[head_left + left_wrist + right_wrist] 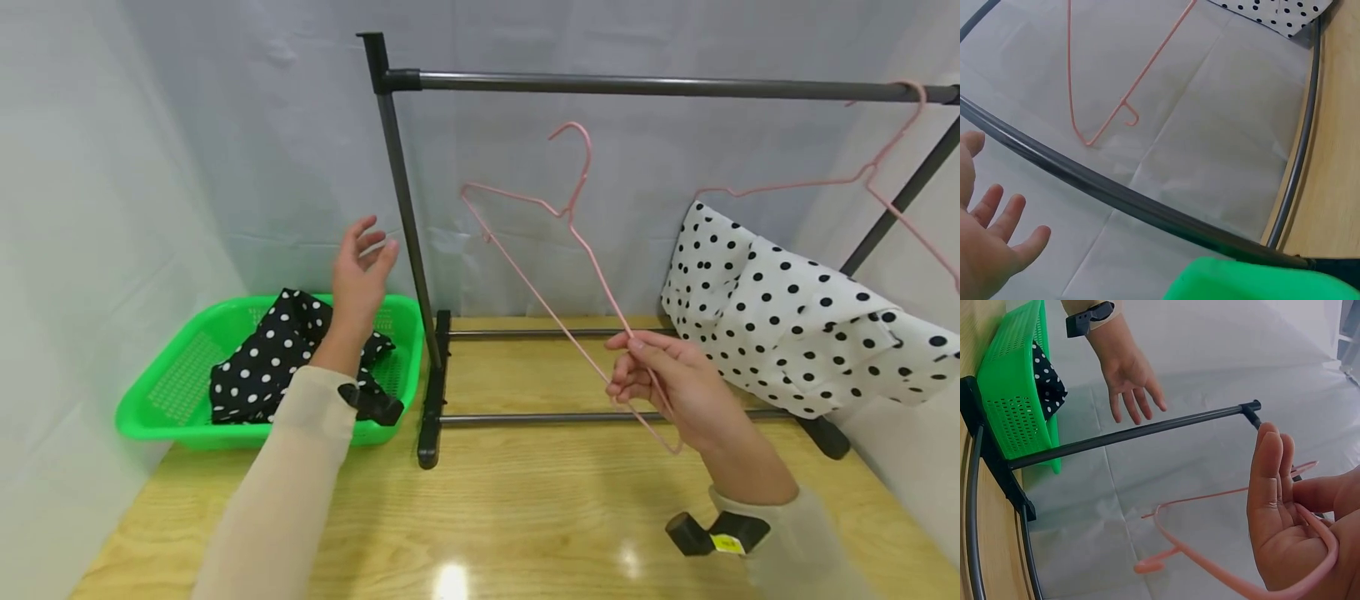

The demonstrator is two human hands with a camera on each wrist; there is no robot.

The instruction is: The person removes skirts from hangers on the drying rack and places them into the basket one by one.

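While hidden overhead, right fingers (pixel 1272 487) (wrist view) cradle the pink hanger (pixel 1222 575).

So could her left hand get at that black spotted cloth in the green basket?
Probably yes: the left hand hovers open just above the black dotted cloth, which lies uncovered in the open-topped green basket.

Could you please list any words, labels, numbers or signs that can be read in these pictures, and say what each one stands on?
No text can be read in any view.
The yellow label on the black band at the right wrist: too small and blurred to read.
The black band at the left wrist: no lettering shows.
The green basket, the pink hanger and the spotted cloths: no print, only dots.
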